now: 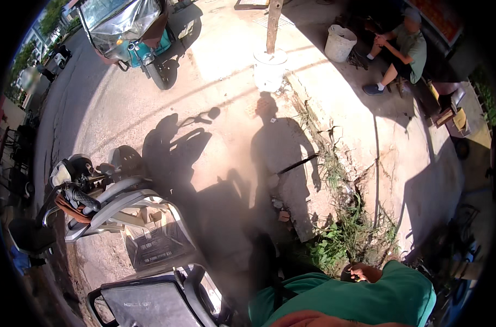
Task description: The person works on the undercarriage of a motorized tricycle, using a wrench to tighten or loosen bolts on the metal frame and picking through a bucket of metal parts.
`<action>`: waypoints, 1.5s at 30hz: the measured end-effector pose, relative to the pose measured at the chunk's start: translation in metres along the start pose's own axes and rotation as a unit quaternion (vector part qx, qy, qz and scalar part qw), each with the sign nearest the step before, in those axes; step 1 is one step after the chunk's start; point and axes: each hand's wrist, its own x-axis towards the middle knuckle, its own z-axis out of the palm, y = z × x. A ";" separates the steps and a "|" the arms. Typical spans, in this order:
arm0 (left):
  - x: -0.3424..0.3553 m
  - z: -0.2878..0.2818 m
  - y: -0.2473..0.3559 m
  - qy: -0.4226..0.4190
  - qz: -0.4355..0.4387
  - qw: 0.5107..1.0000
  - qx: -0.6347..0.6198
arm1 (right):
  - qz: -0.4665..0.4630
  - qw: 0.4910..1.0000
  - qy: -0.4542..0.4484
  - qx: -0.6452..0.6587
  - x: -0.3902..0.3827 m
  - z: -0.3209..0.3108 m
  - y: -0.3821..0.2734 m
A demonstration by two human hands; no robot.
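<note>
Ground: pale, gritty concrete is spreading under sharp shadows, cracking along a rough, weedy seam.
Near vehicle: a light-framed vehicle is standing at lower left, its rounded tubular bars bending beside a ribbed dark footboard and a flat, smooth black seat.
Three-wheeler: a teal vehicle is standing at the top, crinkled clear sheeting glinting over its front.
Shirt: soft green cloth is folding across the lower edge.
Seated person: someone in a pale shirt is sitting low at upper right, forearms resting near the knees.
Post: a rough wooden pole is rising from a white, rounded tub.
Bucket: a scuffed white pail is standing right of it, tapering downward.
Weeds: leafy green tufts are growing just above the shirt.
Right hand: the bare hand is reaching leftward, fingers curling; whether they are pinching, I cannot tell.
Dark object: a small, rounded thing is sitting at the fingertips, below the weeds; its pointing and long axis are staying unclear.
Left fingers: cannot tell, the hand being out of sight.
</note>
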 end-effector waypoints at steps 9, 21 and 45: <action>0.065 -0.022 0.357 -0.047 0.089 0.995 -0.014 | -0.073 0.996 -0.049 0.016 -0.071 0.021 -0.147; 0.074 0.154 0.582 -0.114 0.022 0.993 0.015 | -0.109 0.984 -0.024 0.141 -0.077 -0.121 -0.414; 0.235 0.468 1.169 -0.234 0.055 0.960 0.143 | -0.044 0.928 -0.059 0.365 -0.149 -0.298 -0.802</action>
